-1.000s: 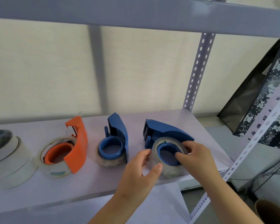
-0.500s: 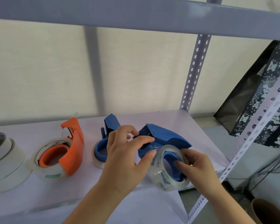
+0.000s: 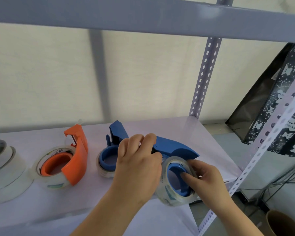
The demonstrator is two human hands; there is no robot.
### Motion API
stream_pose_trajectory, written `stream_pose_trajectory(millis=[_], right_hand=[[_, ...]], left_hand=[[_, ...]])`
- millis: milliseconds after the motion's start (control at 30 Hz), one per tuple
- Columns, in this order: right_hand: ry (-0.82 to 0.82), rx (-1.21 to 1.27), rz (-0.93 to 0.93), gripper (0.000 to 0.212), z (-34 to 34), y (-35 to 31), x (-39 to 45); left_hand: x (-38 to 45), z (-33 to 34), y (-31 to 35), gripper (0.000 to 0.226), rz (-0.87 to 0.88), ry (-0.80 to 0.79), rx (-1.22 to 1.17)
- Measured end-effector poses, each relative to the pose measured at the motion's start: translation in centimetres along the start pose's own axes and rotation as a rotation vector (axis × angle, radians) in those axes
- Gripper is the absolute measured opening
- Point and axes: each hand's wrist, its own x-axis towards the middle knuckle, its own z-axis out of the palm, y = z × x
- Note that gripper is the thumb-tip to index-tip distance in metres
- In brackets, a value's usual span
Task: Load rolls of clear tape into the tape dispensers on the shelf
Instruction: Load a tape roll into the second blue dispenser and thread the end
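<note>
Working at the right end of the shelf point(image 3: 211, 133), I am holding the blue dispenser point(image 3: 175, 148) tilted up off the board, with a clear tape roll point(image 3: 170, 193) already seated on its blue hub. My right hand point(image 3: 206, 178) is closed on that roll, fingers hooked inside the hub and the thumb across the outer face. My left hand point(image 3: 138, 160) is curled narrow at the dispenser's front end, fingertips pinching something there; I judge it to be the loose tape end near the cutter, though the film itself is too clear to make out.

To do this step well, I am thinking of keeping the right hand firm so the hub does not spin freely, while the left draws the film straight toward the blade, not sideways, so it does not fold on itself. Pressing the end flat onto the cutter lip should leave a tab ready.

On the shelf to the left, a second blue dispenser point(image 3: 109, 160) and an orange dispenser point(image 3: 71, 160) are lying loaded, and spare white rolls point(image 3: 5, 169) are stacked at the far left.
</note>
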Motion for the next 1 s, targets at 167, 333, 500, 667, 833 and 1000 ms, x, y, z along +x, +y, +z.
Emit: stream_pose_trajectory(millis=[167,333,500,667,833,1000], right_hand=[[-0.005,0.040,0.017,0.027,0.4,-0.1,-0.1],[0.015,0.046,0.028,0.026,0.7,-0.1,-0.1],[0.057,0.208,0.113,0.019,0.9,-0.1,-0.2],[0.012,0.438,0.176,0.021,1.7,-0.9,-1.0],[-0.158,0.481,0.184,0.029,2.2,-1.8,-1.8],[0.194,0.129,-0.096,0.026,-0.2,-3.3,-2.2]], left_hand=[[-0.2,0.5,-0.1,0.013,0.048,0.113,-0.011],[0.6,-0.2,-0.2,0.004,0.134,0.112,-0.216],[-1.0,-1.3,0.3,0.031,-0.358,0.041,-0.709],[-1.9,-0.7,1.0,0.059,-0.754,-0.686,-1.061],[-2.1,-1.4,1.4,0.038,-0.942,-0.641,-1.720],[-2.2,-1.6,0.7,0.024,-0.921,-0.613,-1.660]])
